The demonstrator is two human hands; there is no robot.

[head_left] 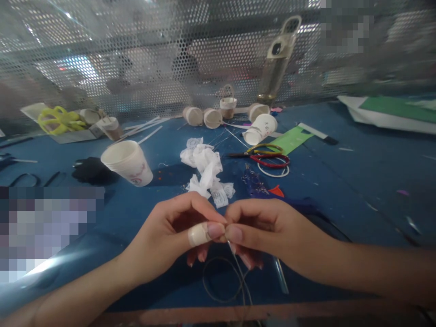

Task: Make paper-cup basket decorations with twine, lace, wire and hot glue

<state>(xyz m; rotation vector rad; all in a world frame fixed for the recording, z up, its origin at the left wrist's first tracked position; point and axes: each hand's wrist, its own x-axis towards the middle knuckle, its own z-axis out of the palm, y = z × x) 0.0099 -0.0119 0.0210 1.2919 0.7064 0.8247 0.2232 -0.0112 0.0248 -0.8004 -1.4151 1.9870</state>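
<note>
My left hand (177,231) and my right hand (269,229) meet at the fingertips above the front of the blue table (163,277). Both are closed in a pinch on a thin grey cord (237,263). Its held part is hidden between the fingertips, while the rest hangs down in a loose loop past the table edge. A pale bandage (198,234) wraps my left thumb. Just beyond my fingers lies crumpled white lace ribbon (206,163). Behind my right hand is a dark blue glue gun (254,181), partly covered by the hand.
White paper cups (129,163) stand at left; another cup (260,129) lies tipped. Scissors (262,155) rest over green card (291,140). Several small cord-wrapped cups (213,118) line the back, near a clear bottle (275,63) and a perforated metal panel (153,59). Yellow-handled scissors (59,120) sit back left.
</note>
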